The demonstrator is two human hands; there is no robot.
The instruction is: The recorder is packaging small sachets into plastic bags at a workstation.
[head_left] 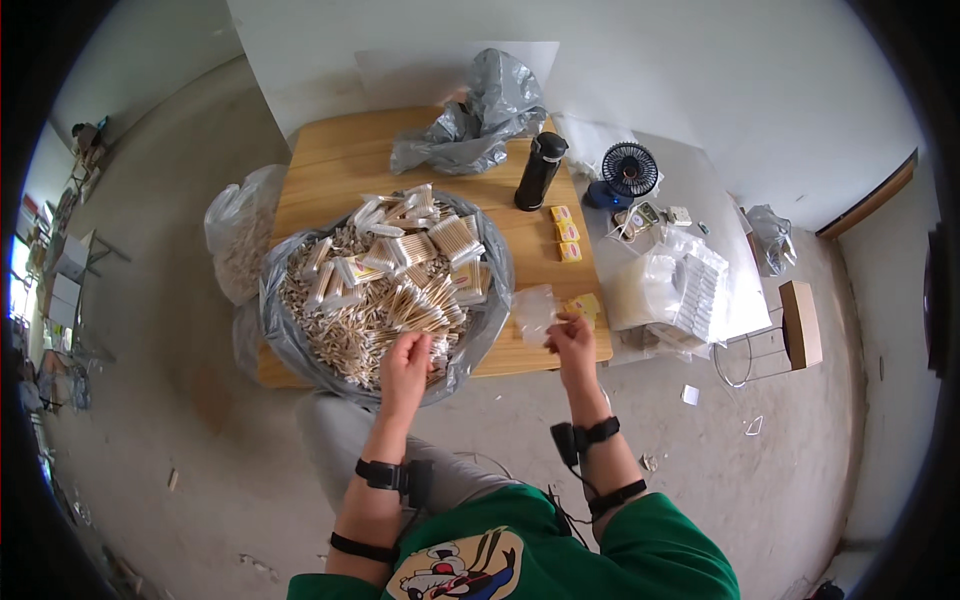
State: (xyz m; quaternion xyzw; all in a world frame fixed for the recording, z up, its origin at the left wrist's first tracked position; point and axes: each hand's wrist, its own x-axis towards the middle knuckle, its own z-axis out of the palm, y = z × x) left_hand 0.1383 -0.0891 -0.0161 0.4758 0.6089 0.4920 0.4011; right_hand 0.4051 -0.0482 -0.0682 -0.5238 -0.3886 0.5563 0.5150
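A large grey plastic bag (496, 335) stands wide at the table's front, heaped with loose cotton swabs (350, 333) and several filled clear packets of swabs (455, 240). My left hand (405, 368) is at the heap's near right side, fingers closed on cotton swabs; how many is hidden. Right of the heap, my right hand (574, 350) pinches the edge of a small clear plastic bag (534, 312). Yellow cards (584, 306) lie just beyond that hand, partly covered by it. Farther back sit several small yellow cards in a row (568, 235).
A black bottle (541, 172) stands behind the cards, near a crumpled grey plastic bag (480, 125). On the side table to the right are a small fan (628, 172) and a stack of clear bags (672, 292). A full translucent sack (240, 235) leans at the table's left.
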